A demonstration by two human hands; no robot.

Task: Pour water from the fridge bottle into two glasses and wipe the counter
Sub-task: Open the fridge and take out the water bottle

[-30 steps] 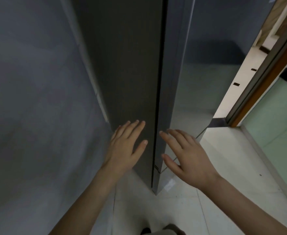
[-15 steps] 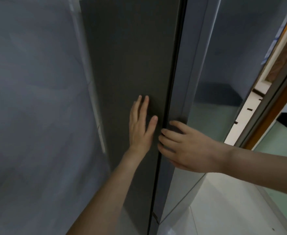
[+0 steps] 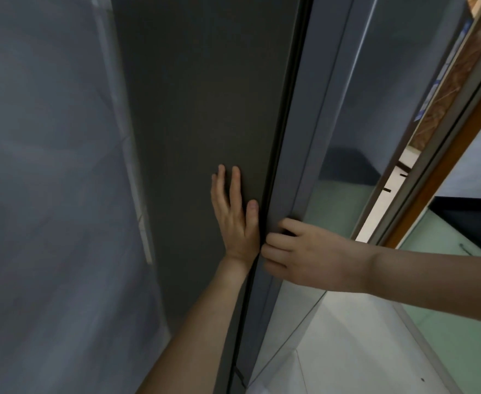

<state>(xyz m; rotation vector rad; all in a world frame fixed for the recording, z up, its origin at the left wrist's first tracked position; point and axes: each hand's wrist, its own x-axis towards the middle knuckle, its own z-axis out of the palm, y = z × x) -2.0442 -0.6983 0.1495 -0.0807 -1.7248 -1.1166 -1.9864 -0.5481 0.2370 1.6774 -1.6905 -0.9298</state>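
Observation:
A tall dark grey fridge fills the middle of the view, its side panel (image 3: 199, 115) facing me. Its glossy door (image 3: 355, 115) is closed, with a thin black seam between door and body. My left hand (image 3: 233, 220) lies flat on the side panel, fingers spread and pointing up, holding nothing. My right hand (image 3: 299, 251) hooks its curled fingers around the door's edge at the seam. The bottle and the glasses are not in view.
A grey-blue wall (image 3: 49, 180) stands close on the left of the fridge. A doorway with a brown frame (image 3: 443, 166) is on the right. White tiled floor (image 3: 347, 351) lies below, with a pale green surface (image 3: 466, 294) to the right.
Both hands rose from low in front of the fridge. The left one went flat on the side panel, and the right one curled its fingers onto the door edge. The view tilted up.

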